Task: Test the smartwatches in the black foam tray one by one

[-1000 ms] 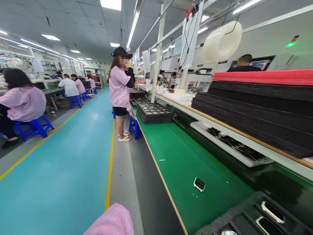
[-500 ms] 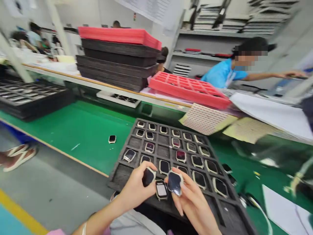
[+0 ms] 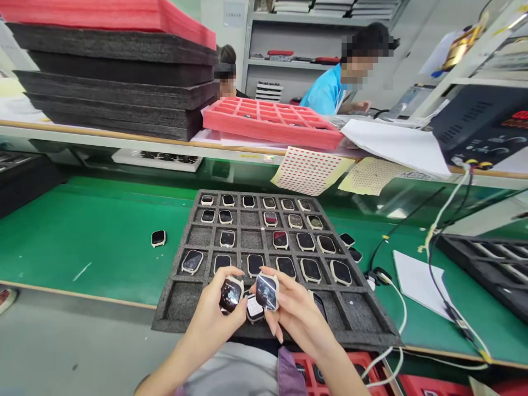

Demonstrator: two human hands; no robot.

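My left hand (image 3: pixel 216 308) is closed round a smartwatch body (image 3: pixel 231 294) without a strap, its dark screen facing me. In my right hand (image 3: pixel 291 302) is another smartwatch body (image 3: pixel 267 291), with a pale case and a reflection across its glass. Between the two hands, partly covered by fingers, a third watch (image 3: pixel 254 308) shows a lit white screen; whether a hand also holds it I cannot tell. Below them lies a black foam tray (image 3: pixel 193 294) with watch bodies in many of its compartments. A single watch (image 3: pixel 158 238) rests on the green bench left of the tray.
Stacked black and red foam trays (image 3: pixel 124 82) stand on the shelf ahead, beside a red compartment tray (image 3: pixel 268 132). A white cable (image 3: pixel 400 313) and paper (image 3: pixel 421 280) lie to the right. Another person in blue (image 3: pixel 324 91) is beyond the shelf. Red trays (image 3: pixel 346 360) sit below the bench edge.
The view has swung right and levelled. Both hands keep their watches, and the screen in the left hand now faces me more, showing bright marks. The person in blue has drawn in an outstretched arm.
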